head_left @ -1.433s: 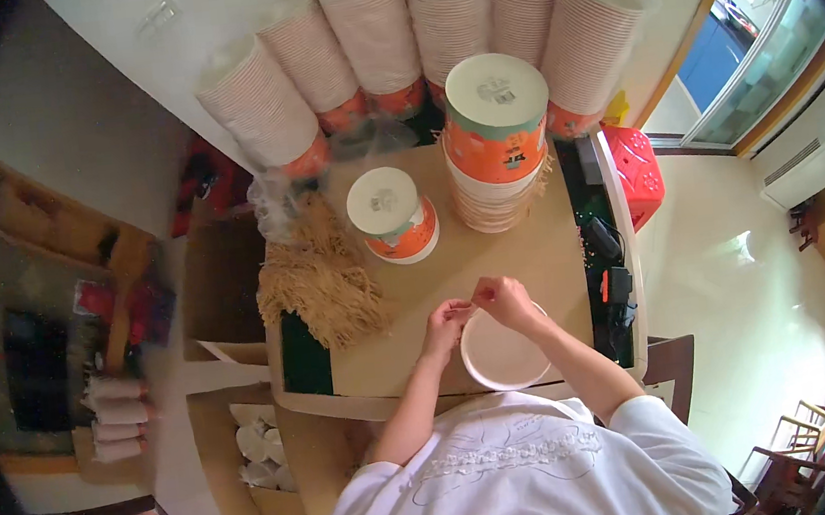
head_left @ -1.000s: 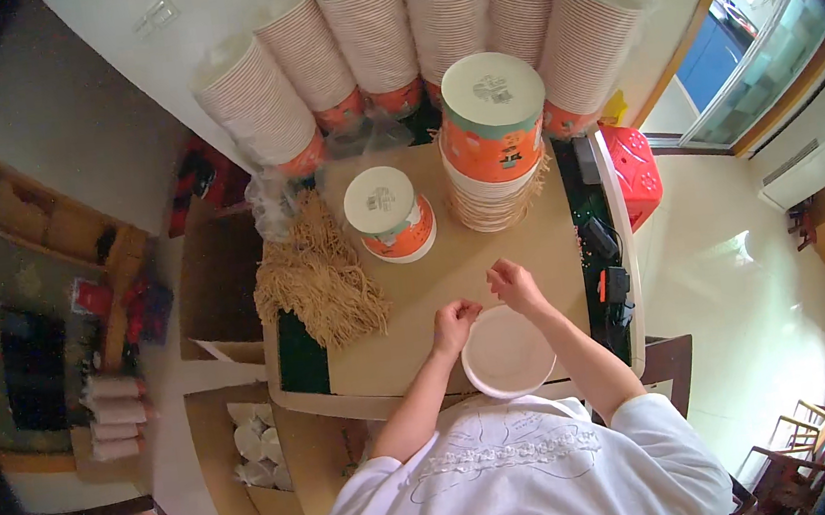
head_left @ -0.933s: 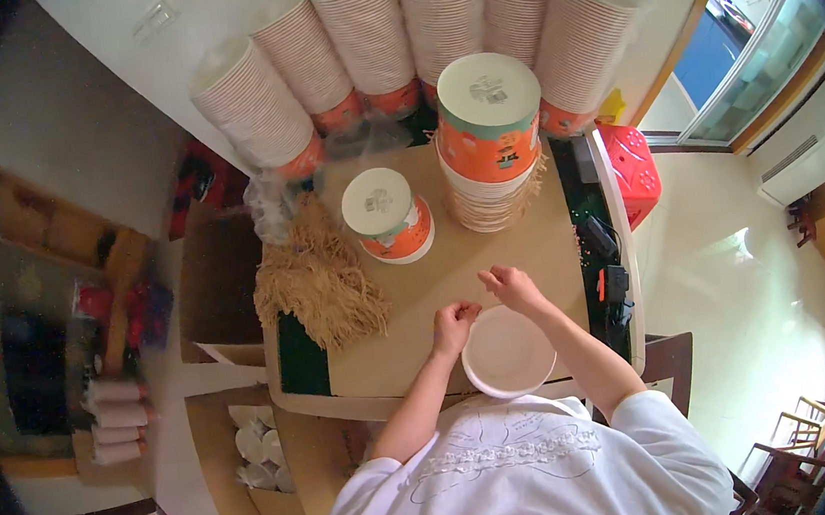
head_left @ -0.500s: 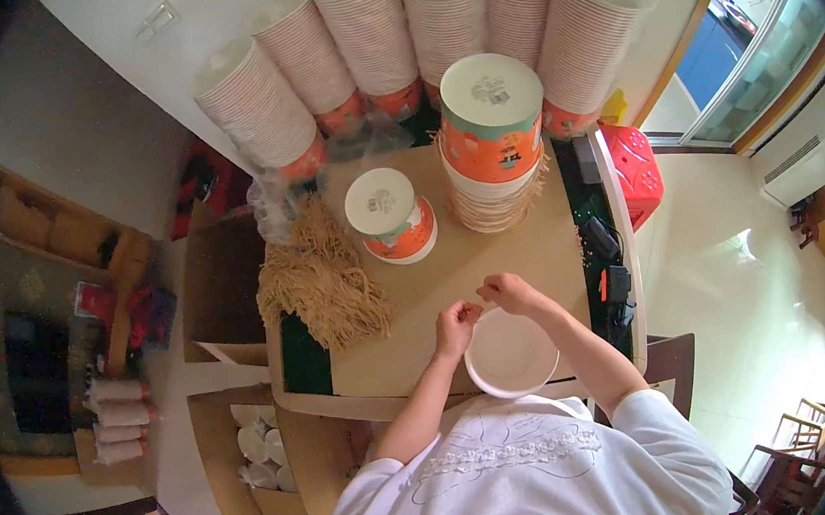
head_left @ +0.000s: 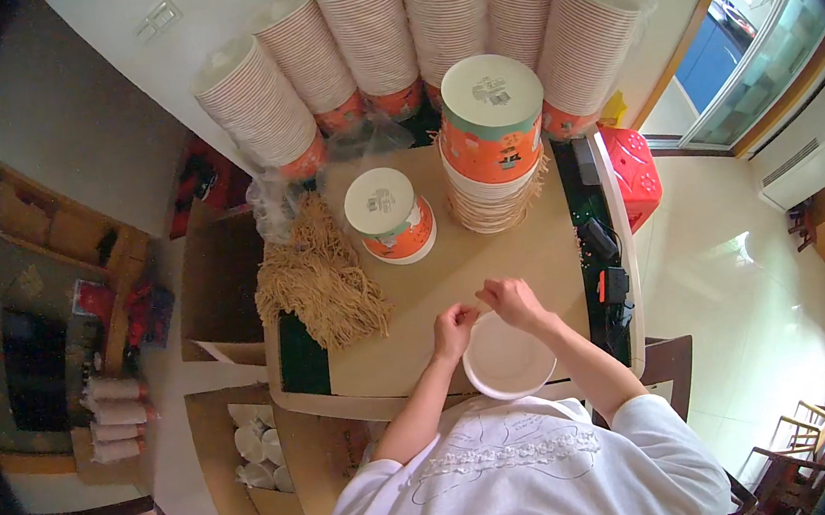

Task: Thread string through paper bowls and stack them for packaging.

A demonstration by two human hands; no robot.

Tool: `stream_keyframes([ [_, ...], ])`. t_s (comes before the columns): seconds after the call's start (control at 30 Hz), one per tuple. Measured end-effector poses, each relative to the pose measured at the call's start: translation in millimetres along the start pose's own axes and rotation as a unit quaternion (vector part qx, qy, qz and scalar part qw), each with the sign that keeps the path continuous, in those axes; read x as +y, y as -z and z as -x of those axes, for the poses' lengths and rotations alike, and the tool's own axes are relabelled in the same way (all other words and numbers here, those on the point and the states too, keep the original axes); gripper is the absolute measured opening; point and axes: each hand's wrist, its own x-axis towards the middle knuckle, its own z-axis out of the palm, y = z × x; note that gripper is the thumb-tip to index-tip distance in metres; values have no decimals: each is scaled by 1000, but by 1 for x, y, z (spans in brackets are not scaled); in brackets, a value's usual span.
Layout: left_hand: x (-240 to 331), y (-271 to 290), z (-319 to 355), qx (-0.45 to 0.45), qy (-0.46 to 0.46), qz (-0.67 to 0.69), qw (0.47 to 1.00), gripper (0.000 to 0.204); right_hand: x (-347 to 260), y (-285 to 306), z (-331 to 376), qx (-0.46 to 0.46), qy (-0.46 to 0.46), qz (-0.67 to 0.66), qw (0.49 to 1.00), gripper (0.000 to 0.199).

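A white paper bucket (head_left: 509,356) stands at the table's near edge, against my shirt, its open mouth facing up. At its far left rim, my left hand (head_left: 454,330) is closed in a pinch. My right hand (head_left: 511,300) is closed just beyond the far rim, its fingertips close to the left ones. Whatever the fingers hold is too small to make out. To the left lies a heap of tan paper cords (head_left: 321,292). An upturned orange and green bucket (head_left: 391,214) sits ahead, beside a taller upturned stack of buckets (head_left: 493,138) with cords sticking out.
Several plastic-wrapped bucket stacks (head_left: 364,36) line the wall behind. A black adapter with cables (head_left: 612,285) lies on the table's right side. Beyond that edge stands a red plastic stool (head_left: 631,174). Open cardboard boxes (head_left: 309,469) are on the left, one holding white items.
My right hand has dipped very slightly toward me. Both hands stay pinched at the bucket's far rim, and the other things have not moved.
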Motion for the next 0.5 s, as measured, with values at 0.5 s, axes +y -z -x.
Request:
stream_keyframes([
  [0.5,-6,0,5,32,-9,31,999,11,13,4,-6,-39,0,-173,984,19],
])
